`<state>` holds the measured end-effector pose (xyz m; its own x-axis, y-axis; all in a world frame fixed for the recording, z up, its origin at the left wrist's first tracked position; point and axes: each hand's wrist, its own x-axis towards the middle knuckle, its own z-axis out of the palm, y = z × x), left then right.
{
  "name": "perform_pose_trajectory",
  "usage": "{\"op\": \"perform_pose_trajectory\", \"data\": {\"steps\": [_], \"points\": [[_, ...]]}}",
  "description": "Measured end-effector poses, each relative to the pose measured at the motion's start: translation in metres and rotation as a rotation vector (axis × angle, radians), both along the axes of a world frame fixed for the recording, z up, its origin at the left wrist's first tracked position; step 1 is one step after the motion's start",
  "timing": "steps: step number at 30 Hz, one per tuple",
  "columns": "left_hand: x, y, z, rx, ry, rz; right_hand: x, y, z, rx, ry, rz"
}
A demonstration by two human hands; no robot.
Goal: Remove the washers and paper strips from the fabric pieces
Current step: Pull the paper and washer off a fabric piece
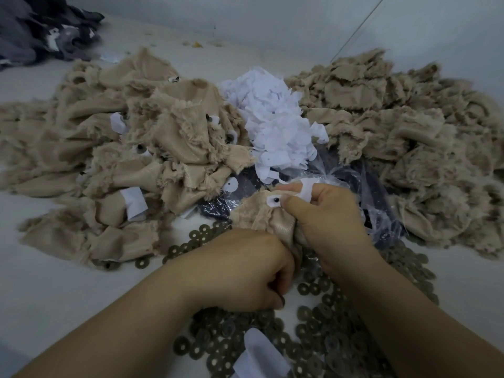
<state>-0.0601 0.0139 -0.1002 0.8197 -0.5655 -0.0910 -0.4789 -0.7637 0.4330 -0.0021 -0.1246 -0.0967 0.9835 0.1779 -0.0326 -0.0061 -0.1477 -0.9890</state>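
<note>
Head view: both hands (left, right) grip 1 fabric piece, amid loose washers, paper heap behind.

Bare white table surface lies open to the near left, and a second open band runs along the far edge behind the heaps. The centre is hemmed in: a beige fabric pile on the left, another fabric heap on the right, a white paper-strip mound between them. Loose washers and a crinkled plastic bag cover the near middle.
</note>
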Motion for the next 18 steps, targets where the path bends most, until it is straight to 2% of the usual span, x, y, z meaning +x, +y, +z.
{"op": "perform_pose_trajectory", "data": {"steps": [18], "points": [[-0.0014, -0.0059, 0.0018, -0.005, 0.014, -0.035, -0.0001, -0.0001, -0.0001, 0.015, -0.011, -0.012]]}}
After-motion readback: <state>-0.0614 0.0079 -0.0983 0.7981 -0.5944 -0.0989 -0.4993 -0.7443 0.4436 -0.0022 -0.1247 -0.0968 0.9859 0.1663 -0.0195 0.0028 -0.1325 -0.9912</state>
